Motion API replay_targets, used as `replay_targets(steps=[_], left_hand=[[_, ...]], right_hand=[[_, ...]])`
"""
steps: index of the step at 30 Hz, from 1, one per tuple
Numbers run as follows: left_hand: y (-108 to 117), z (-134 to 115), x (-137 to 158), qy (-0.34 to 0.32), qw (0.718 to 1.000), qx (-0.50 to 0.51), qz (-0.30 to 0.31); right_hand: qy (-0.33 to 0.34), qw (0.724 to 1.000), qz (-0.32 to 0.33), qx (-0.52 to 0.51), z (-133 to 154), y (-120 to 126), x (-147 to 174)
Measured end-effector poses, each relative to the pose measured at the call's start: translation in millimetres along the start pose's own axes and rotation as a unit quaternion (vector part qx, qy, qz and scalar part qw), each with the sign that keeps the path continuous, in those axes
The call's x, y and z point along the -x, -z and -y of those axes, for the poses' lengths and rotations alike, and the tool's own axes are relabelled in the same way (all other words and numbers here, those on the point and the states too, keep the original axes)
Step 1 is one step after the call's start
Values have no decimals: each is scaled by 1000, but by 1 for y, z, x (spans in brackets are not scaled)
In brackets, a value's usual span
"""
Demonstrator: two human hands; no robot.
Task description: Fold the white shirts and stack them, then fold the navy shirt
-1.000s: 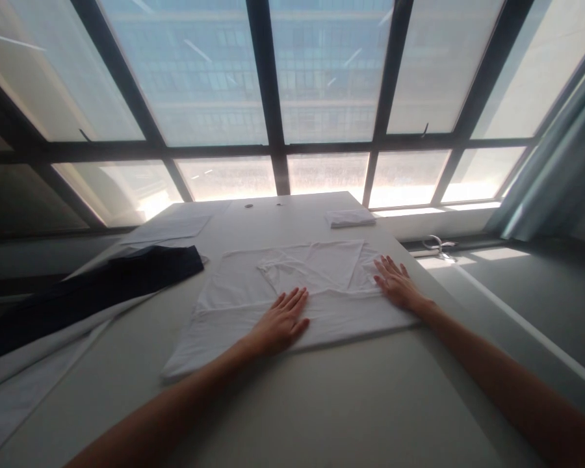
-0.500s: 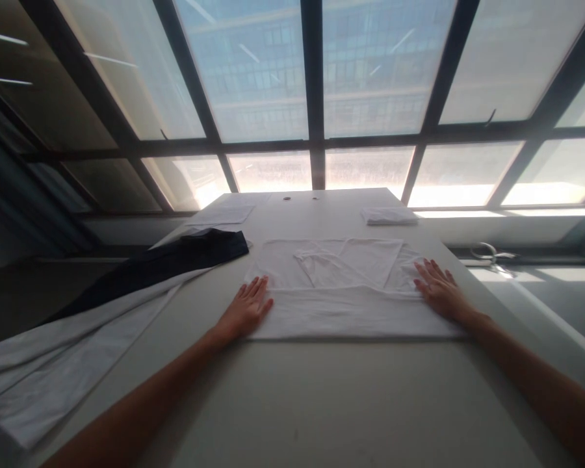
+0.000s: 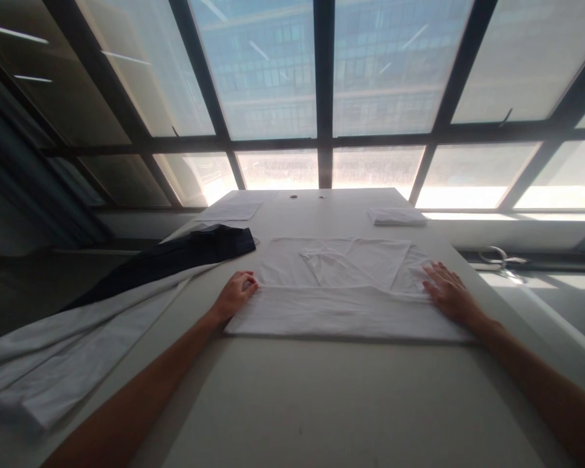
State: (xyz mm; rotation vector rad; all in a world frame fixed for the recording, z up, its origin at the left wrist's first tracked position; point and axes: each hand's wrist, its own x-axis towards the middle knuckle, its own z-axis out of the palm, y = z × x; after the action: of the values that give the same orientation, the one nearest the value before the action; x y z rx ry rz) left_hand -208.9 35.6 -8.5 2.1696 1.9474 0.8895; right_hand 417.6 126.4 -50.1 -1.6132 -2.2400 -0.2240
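Note:
A white shirt (image 3: 341, 312) lies spread across the table in front of me, its near part folded over into a flat band and its far part showing creased, overlapping layers. At its left edge, my left hand (image 3: 236, 294) has curled fingers, closed on the cloth by the end of the fold line. The fingertips are partly hidden. My right hand (image 3: 449, 291) rests on the shirt's right edge, open, with its fingers stretched out and palm down.
Dark trousers or similar dark cloth (image 3: 199, 244) and a long white cloth (image 3: 102, 331) drape over the left side of the white table (image 3: 302, 396). A folded white cloth (image 3: 397, 216) lies at the far right, another flat white piece (image 3: 234, 211) at the far left. Windows stand behind.
My left hand has gone from lying flat on the shirt to curled fingers at its left edge, shifting slightly left. My right hand stays flat. The view has turned slightly left.

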Motion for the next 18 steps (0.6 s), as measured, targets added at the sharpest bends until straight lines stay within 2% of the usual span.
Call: replay_targets(steps=[5, 8, 11, 14, 18], left_hand=[[-9, 9, 1, -25, 999, -34, -1], [-13, 13, 1, -37, 996, -70, 36], [-13, 16, -1, -12, 991, -109, 73], [-6, 16, -11, -1, 989, -114, 91], [4, 11, -44, -35, 992, -85, 85]], right_hand=[[-9, 999, 26, -18, 0, -2, -2], [-14, 998, 47, -25, -1, -4, -2], [-14, 997, 60, -38, -7, -8, -3], [-10, 997, 45, -64, -17, -10, -9], [6, 995, -1, -100, -32, -8, -39]])
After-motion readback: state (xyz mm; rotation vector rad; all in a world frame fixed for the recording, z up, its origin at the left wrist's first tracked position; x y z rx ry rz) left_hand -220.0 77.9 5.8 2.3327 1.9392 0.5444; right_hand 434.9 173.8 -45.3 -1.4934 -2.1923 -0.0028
